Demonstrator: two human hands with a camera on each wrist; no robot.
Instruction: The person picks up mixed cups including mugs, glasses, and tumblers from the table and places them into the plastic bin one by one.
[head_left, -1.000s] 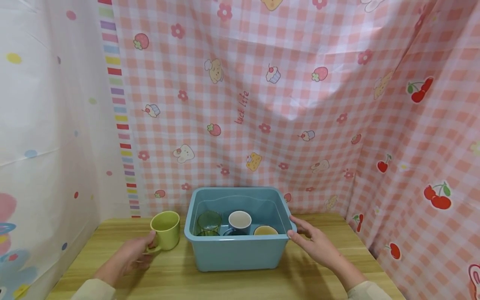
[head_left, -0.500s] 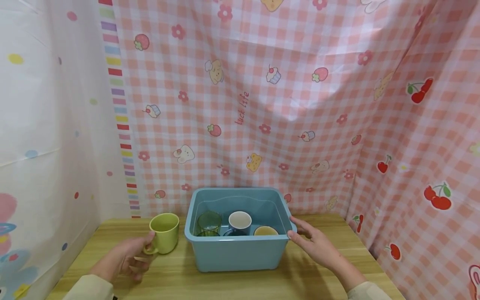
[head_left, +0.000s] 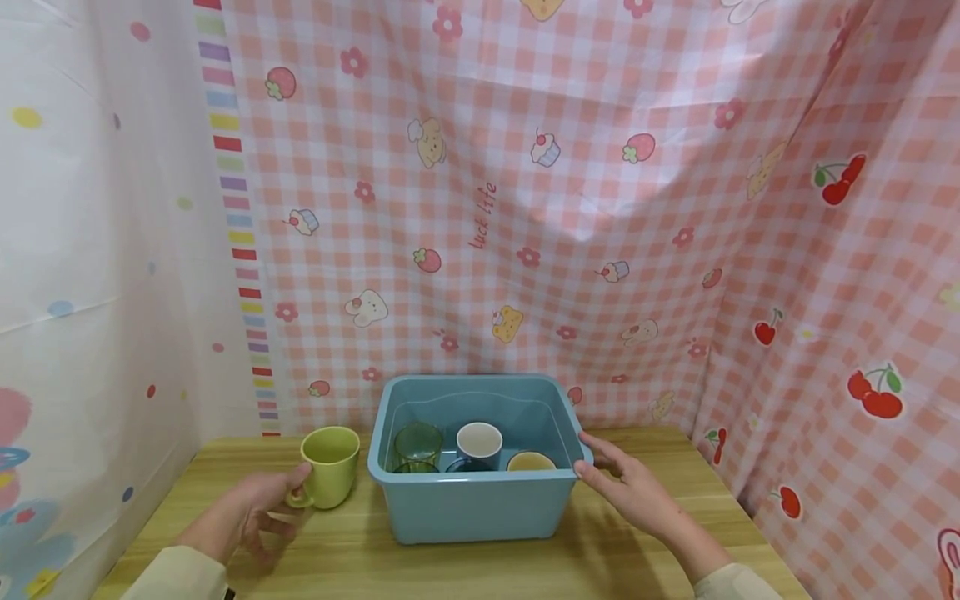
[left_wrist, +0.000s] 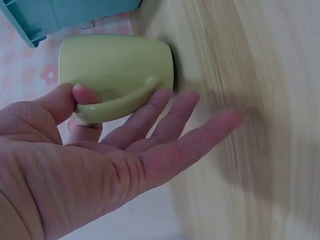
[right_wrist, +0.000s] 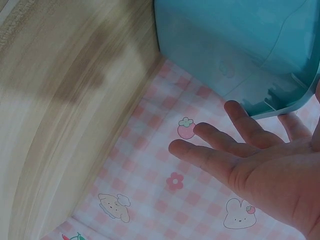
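Note:
A lime-green mug [head_left: 330, 468] stands upright on the wooden table, left of the blue plastic bin [head_left: 476, 508], its handle pointing to the left hand. My left hand [head_left: 258, 508] pinches the mug's handle [left_wrist: 117, 106] between thumb and index finger, its other fingers stretched out loosely. On the bin's right rim rest the thumb and index finger of my right hand [head_left: 633, 492]; its remaining fingers [right_wrist: 200, 156] reach out straight beside the outer wall. Inside the bin are a white-lined cup [head_left: 480, 442], green glasses [head_left: 418, 442], a dark blue rim [head_left: 471, 465] and a yellow-lined cup [head_left: 532, 461], partly hidden by the front wall.
The wood-grain table [head_left: 450, 571] ends at the back against a pink checked cloth [head_left: 480, 208]. White dotted cloth [head_left: 112, 250] hangs on the left, and cherry-print cloth [head_left: 840, 333] on the right.
The mug has come slightly toward me and its handle has shifted left. My left hand's lower fingers have spread away from the handle. The right hand and bin stay put.

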